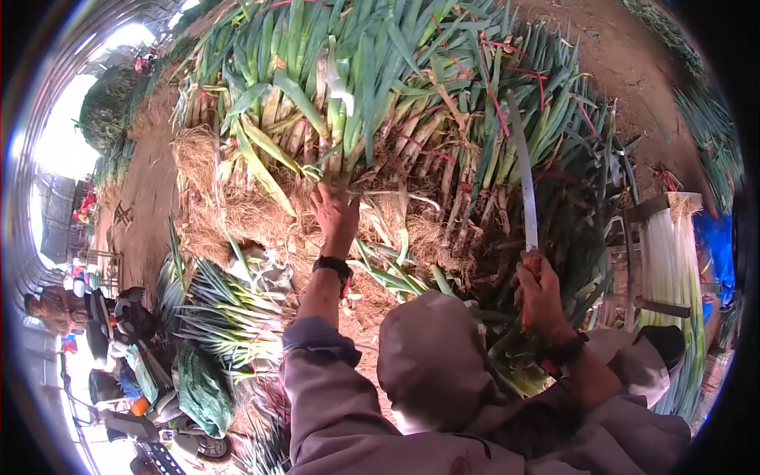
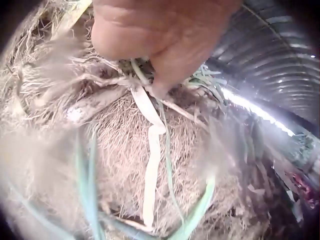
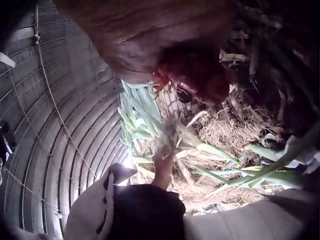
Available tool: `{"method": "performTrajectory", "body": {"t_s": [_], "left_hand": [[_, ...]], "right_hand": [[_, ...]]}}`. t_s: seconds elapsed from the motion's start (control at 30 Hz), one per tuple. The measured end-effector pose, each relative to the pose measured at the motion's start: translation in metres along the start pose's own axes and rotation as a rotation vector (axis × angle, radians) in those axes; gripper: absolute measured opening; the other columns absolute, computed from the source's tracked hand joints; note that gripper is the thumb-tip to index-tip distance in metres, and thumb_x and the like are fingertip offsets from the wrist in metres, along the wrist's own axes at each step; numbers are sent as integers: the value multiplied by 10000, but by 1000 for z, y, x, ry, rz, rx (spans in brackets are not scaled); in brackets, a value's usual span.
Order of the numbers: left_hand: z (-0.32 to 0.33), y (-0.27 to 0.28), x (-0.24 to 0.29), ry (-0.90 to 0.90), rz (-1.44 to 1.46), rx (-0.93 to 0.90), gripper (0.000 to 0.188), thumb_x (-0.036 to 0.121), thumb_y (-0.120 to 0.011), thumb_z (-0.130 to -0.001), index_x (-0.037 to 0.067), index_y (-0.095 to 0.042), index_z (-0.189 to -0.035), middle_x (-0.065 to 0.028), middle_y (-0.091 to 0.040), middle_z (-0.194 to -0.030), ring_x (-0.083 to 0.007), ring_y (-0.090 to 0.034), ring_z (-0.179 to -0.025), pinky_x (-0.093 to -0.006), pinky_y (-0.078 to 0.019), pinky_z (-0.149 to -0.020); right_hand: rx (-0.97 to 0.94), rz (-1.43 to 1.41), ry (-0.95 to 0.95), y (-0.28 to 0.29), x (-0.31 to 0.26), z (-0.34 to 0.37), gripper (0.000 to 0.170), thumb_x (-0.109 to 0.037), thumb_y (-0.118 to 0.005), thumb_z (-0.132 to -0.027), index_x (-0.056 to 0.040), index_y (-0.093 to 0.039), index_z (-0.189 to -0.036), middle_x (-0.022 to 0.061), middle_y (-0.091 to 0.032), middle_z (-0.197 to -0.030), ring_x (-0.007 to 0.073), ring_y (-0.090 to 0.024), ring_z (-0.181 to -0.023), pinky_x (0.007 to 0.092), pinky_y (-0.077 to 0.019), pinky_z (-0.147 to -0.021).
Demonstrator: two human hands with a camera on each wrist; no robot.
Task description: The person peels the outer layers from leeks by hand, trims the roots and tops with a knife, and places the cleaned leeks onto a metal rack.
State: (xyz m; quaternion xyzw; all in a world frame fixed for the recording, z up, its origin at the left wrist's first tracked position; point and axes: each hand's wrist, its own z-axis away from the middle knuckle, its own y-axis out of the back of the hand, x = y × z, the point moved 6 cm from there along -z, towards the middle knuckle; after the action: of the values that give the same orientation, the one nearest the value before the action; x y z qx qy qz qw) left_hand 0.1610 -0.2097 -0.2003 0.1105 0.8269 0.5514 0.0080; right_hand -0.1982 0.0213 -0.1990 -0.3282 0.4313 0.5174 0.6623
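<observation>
Left hand [image 1: 336, 215] curled round green-and-white leeks [image 1: 336, 163] near the roots, at the pile; right hand [image 1: 545, 299] grips long steel knife [image 1: 526, 178]. Likely hold-and-trim step; next stroke needs fingers clear.

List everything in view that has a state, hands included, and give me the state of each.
Left hand: fingers curled round leek stalks near the roots.
Right hand: gripping the knife's handle.
Knife: blade bare, pointing away from the person.
Piled leeks: leafy, roots still on.
Long leaf: yellowing.
Racked leeks: stems pale and clean-looking.
Left sleeve: pushed up the forearm.
Green sheeting: crumpled.
</observation>
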Motion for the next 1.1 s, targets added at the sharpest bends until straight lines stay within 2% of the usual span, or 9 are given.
{"method": "performTrajectory", "body": {"t_s": [0.23,0.33,0.4,0.43,0.53,0.63,0.8,0.97,1.1], "left_hand": [[16,47,-67,246,241,148,525,299,-708,-870,146,-558,-1348,-168,-551,-1264,-374,-462,-1241,-458,-383,-1040],[32,4,-130,313,254,97,450,314,-653,-916,134,-586,-1323,-148,-615,-1061,-306,-552,-1017,-406,-443,-897],[38,6,-94,539,609,-414,533,339,-561,-985,55,-482,-1429,-161,-596,-1276,-219,-586,-1054,-371,-444,-939],[40,-42,-121,481,941,-291,387,313,-659,-928,23,-645,-1183,-7,-656,-884,-111,-551,-824,-273,-473,-712],[56,-52,-91,610,999,-392,626,223,-766,-858,-65,-473,-1330,-115,-585,-1298,-163,-584,-1112,-306,-470,-930],[47,-56,-87,601,1322,-296,540,84,-778,-824,-51,-535,-1287,-131,-586,-1332,-188,-605,-1091,-312,-507,-869],[38,-29,-42,731,1117,-361,443,114,-810,-778,71,-613,-1172,3,-627,-880,-88,-560,-702,-271,-449,-559],[15,-22,8,492,887,-307,502,267,-777,-810,10,-581,-1193,-43,-636,-922,-138,-591,-749,-284,-482,-600],[25,-3,93,460,1048,-583,511,317,-676,-903,-25,-527,-1252,-158,-660,-1057,-217,-644,-835,-354,-560,-738]], "right_hand": [[-130,-51,77,-32,-27,-9,238,-145,-527,-997,-16,-499,-1195,14,-547,-808,98,-538,-587,282,-454,-522],[-127,-39,96,-34,-25,-11,215,-143,-534,-995,-19,-508,-1169,14,-546,-810,97,-540,-591,279,-454,-525],[-142,-115,49,-35,-17,-10,211,-152,-539,-994,-22,-510,-1157,18,-556,-808,94,-546,-595,273,-452,-527],[-85,-108,42,-28,-15,-7,211,-152,-539,-994,-22,-510,-1157,18,-556,-808,94,-546,-595,273,-452,-527],[-72,-130,44,-28,-9,-3,205,-171,-551,-991,-26,-514,-1131,24,-562,-792,94,-551,-595,269,-449,-524],[-70,-162,11,-25,6,3,213,-191,-563,-989,-25,-512,-1113,27,-561,-783,97,-552,-594,271,-450,-523],[-75,-170,-34,-21,17,6,222,-210,-562,-991,-21,-518,-1098,27,-562,-780,103,-557,-602,283,-462,-548],[22,-37,67,-4,5,2,185,-190,-547,-992,-35,-534,-1094,12,-559,-825,97,-557,-652,277,-460,-569],[72,-80,159,14,22,-18,164,-160,-539,-994,-32,-547,-1096,-8,-524,-851,73,-489,-658,259,-424,-573]]}}
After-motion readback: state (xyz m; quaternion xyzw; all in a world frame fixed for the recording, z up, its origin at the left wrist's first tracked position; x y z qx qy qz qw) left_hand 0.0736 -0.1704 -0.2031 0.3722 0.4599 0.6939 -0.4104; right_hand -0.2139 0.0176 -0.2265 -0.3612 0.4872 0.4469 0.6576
